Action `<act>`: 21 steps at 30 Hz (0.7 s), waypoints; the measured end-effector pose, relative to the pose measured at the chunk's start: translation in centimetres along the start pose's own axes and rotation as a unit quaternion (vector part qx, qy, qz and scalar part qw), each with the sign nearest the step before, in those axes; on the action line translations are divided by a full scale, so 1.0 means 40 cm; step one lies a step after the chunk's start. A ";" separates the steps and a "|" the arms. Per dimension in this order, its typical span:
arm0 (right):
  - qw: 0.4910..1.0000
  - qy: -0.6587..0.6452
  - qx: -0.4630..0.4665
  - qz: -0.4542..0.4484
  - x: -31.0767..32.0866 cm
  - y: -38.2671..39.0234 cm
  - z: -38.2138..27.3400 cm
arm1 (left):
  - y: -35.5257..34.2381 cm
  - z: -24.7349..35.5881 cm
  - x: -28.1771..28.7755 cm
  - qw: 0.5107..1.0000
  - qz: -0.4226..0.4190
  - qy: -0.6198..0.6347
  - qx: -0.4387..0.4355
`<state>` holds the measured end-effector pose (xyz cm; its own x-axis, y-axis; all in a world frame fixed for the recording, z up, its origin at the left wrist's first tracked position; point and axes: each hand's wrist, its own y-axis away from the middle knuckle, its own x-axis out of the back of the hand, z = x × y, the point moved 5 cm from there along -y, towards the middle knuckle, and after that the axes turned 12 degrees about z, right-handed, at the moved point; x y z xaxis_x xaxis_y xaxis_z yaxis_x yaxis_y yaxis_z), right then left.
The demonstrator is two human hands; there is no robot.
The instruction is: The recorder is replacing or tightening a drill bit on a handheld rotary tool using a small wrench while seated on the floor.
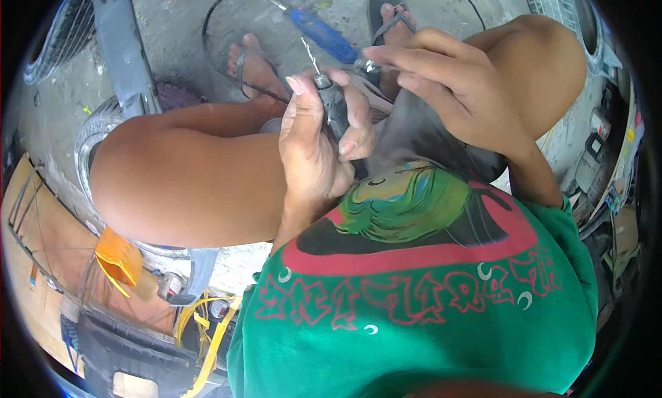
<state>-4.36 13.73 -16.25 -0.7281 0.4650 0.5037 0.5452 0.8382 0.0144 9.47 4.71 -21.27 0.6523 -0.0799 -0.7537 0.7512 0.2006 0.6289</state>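
Note:
My left hand (314, 133) is closed around a dark handheld rotary tool (334, 112). A chuck tops the tool, and a thin spiral drill bit (310, 55) points up and away from me, with my thumb beside the chuck. To the right, my right hand (458, 88) is raised with its fingers stretched toward the bit, thumb apart from the index finger; I see nothing held in it, though the fingertips are slightly blurred. Past both hands, a blue-handled tool (321, 34) lies on the floor, its silvery end close under my right fingertips.
A black cable (205, 33) loops over the grey concrete floor (179, 12) beyond my left leg. Tyres (62, 33) and a grey metal bar (124, 46) stand far left. An orange plastic piece (118, 259) and yellow straps (214, 343) lie near left. Assorted items line the right side.

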 end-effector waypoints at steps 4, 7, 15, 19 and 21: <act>0.998 0.032 0.061 -0.005 -0.009 -0.016 0.009 | 0.016 -0.021 -0.014 0.996 -0.050 -0.024 0.075; 0.996 -0.040 0.081 -0.015 -0.013 -0.017 0.022 | 0.024 -0.039 -0.017 0.990 -0.067 -0.004 0.122; 0.981 -0.172 0.080 -0.044 -0.038 -0.007 0.044 | 0.033 -0.067 -0.040 0.959 -0.135 0.107 0.223; 0.985 -0.108 0.131 -0.032 -0.030 -0.004 0.041 | 0.028 -0.065 -0.035 0.962 -0.138 0.108 0.208; 0.991 -0.035 0.123 -0.028 -0.023 0.000 0.027 | 0.027 -0.061 -0.032 0.966 -0.136 0.100 0.197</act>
<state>-4.13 13.61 -17.66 -0.7857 0.4271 0.4474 0.3914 0.9034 -0.1750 9.22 7.40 -20.08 0.4227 0.1212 -0.8981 0.8977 -0.1918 0.3966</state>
